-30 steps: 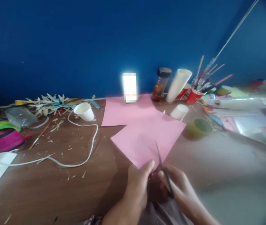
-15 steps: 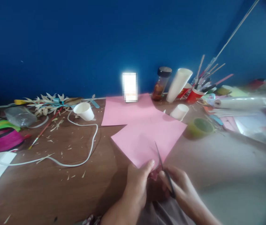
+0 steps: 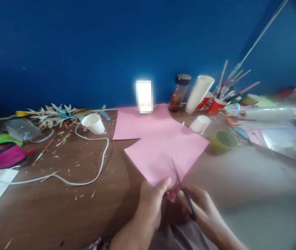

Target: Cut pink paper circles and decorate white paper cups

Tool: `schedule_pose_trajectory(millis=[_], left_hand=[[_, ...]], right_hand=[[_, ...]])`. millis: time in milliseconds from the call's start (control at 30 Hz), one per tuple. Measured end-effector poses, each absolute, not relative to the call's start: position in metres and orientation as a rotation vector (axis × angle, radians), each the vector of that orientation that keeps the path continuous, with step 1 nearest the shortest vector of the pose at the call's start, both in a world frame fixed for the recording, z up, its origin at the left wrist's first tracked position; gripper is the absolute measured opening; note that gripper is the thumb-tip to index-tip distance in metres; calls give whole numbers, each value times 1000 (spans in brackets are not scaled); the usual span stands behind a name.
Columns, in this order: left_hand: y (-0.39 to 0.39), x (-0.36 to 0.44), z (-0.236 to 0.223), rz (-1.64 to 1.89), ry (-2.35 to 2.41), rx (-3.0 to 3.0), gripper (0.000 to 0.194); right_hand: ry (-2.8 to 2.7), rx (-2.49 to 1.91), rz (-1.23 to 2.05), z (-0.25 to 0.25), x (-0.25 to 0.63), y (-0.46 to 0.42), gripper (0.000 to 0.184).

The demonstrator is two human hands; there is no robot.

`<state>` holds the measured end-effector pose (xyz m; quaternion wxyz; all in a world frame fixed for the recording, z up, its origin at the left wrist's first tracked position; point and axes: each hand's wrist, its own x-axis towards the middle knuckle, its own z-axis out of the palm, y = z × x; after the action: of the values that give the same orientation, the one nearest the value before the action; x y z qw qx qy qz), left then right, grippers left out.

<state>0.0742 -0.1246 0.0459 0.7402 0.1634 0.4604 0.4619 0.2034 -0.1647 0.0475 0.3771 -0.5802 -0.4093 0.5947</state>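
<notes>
Two pink sheets overlap on the brown table (image 3: 80, 215); the near sheet (image 3: 163, 152) is turned cornerwise, one corner toward the person, the far sheet (image 3: 137, 123) behind it; the scissors (image 3: 187, 198) point away from the person and a little to the left, their long axis slanting from the right hand (image 3: 200, 203) up over the near sheet's lower right part; the near sheet looks plain and smooth, with a small pink flap showing below the hands; the scissors look dark and slim, with a narrow pointed tip.

The left hand (image 3: 151, 196) is closed on the near sheet's near end, thumb on top; the right hand is wrapped around the scissors' handles, thumb bent over them; how far apart the blades stand cannot be told.

A white cup (image 3: 93, 124) sits to the left, beside a looping white cable (image 3: 103, 156); a brush (image 3: 50, 144) and pale scraps lie farther left; a dark-lidded jar (image 3: 179, 92) and a tall white tube (image 3: 199, 93) stand behind to the right, near a red cup (image 3: 216, 106) full of sticks; a yellow-green roll (image 3: 219, 142) lies just beside the near sheet's right corner.
</notes>
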Motion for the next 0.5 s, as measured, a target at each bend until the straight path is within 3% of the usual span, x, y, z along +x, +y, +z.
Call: schedule_pose_trajectory(millis=[200, 500], left_hand=[[-122, 75, 49, 1020, 988, 373, 22], [-131, 80, 58, 1016, 1032, 240, 43]], right_hand=[[-1032, -1476, 1511, 49, 201, -164, 37], [-875, -1373, 1572, 46, 173, -164, 37]])
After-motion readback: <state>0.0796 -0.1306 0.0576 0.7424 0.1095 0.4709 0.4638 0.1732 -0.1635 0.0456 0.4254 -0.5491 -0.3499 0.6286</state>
